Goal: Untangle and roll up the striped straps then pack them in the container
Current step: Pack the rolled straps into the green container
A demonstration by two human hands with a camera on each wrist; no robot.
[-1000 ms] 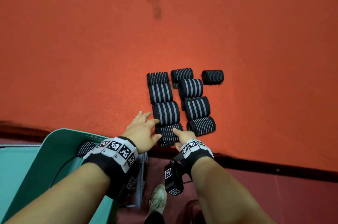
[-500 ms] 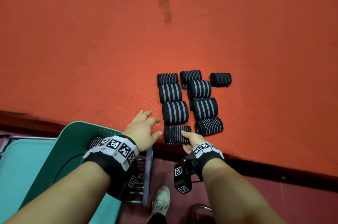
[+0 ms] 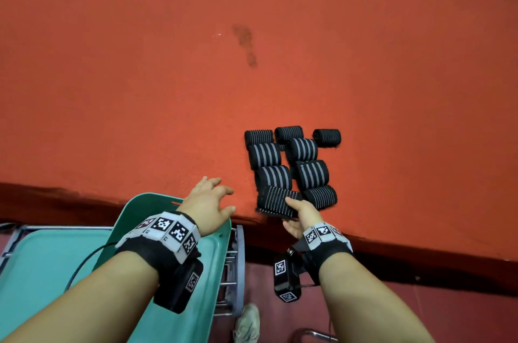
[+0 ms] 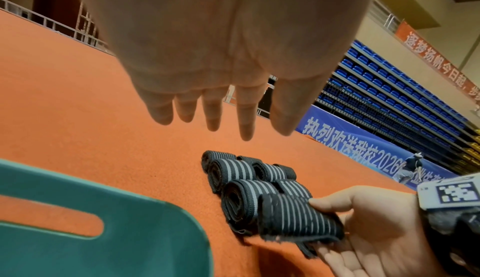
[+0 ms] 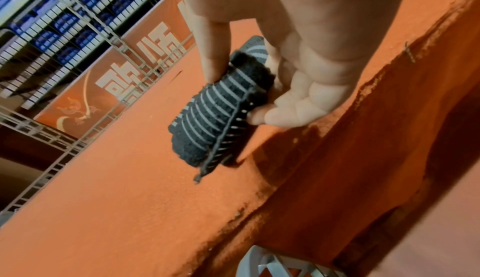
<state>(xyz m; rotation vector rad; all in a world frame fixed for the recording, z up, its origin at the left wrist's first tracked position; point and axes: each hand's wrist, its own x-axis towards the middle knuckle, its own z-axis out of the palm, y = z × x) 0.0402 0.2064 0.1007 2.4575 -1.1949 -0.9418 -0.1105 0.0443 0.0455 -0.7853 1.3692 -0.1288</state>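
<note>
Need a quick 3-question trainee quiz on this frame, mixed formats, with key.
1. True or false: the right hand grips a rolled black strap with thin grey stripes at the edge of the orange felt surface.
2. Which is the left hand doing? A) holding a roll B) hovering open above the teal plastic container C) pressing the rolls
3. Fill in: excluding the gripped strap, the striped rolls lying on the surface number ____.

Key: 1 true; 2 B; 3 seven
</note>
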